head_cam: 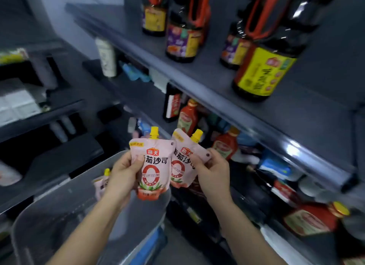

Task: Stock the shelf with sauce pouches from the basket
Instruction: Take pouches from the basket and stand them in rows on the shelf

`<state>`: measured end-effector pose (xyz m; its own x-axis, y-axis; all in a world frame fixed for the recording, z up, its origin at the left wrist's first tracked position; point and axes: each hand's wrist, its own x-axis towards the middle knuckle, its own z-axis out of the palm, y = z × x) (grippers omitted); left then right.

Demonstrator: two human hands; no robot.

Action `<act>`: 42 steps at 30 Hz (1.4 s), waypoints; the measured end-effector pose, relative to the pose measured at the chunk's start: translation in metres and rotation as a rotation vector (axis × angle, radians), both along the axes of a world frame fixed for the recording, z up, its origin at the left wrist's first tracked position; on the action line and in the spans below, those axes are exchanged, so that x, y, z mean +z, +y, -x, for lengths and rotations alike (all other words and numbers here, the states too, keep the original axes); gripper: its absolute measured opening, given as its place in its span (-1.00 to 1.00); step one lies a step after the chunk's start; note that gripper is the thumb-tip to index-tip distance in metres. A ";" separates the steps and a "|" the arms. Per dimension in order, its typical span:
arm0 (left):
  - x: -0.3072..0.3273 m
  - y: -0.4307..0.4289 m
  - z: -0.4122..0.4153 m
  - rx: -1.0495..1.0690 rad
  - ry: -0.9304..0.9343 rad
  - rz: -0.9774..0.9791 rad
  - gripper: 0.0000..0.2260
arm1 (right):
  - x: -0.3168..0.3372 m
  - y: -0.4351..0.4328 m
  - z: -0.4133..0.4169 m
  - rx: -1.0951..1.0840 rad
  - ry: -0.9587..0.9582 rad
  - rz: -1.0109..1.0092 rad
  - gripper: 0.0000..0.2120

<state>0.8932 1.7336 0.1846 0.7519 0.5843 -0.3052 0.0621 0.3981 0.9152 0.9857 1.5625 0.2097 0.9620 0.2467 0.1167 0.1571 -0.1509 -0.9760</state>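
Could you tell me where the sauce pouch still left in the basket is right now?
It stands lower left of centre, inside the grey basket, its yellow cap just left of the left hand: the remaining pouch.

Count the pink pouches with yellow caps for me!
3: one in the left hand, one in the right hand, one in the basket. More may be hidden.

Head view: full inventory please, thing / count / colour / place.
Sauce pouches in hand: 2, pink, yellow caps, held centre, overlapping.
Pouch in basket: 1 visible, pink, behind left hand.
Basket: 1, translucent grey, lower left.
Dark sauce bottles: 4, orange handles, yellow or purple labels, upper shelf.
Red sauce bottles: at least 3, lower shelf, right.
Shelf unit: grey, right side.
Other goods: blurred, uncountable.
Left hand: holds front pouch.
Right hand: holds rear pouch.
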 end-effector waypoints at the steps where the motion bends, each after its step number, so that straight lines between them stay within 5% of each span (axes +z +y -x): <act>1: 0.013 -0.016 -0.003 -0.024 -0.031 -0.018 -0.82 | 0.014 -0.018 0.004 -0.028 -0.031 -0.020 -0.80; 17: 0.169 -0.300 0.005 -0.451 -0.449 -0.152 -0.79 | 0.167 -0.327 0.095 -0.442 -0.434 0.017 -0.94; 29: 0.241 -0.402 -0.078 -0.647 -0.579 -0.121 -0.80 | 0.225 -0.465 0.050 -0.527 -0.450 -0.122 -0.84; 42: 0.216 -0.426 -0.146 -0.680 -0.484 -0.133 -0.80 | 0.200 -0.519 -0.004 -0.601 -0.273 -0.169 -0.78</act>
<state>1.0395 1.3077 0.4007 0.9829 -0.0347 0.1807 -0.1620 0.3033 0.9390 0.9892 1.0440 0.4099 0.8568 -0.3642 0.3650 0.3381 -0.1378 -0.9310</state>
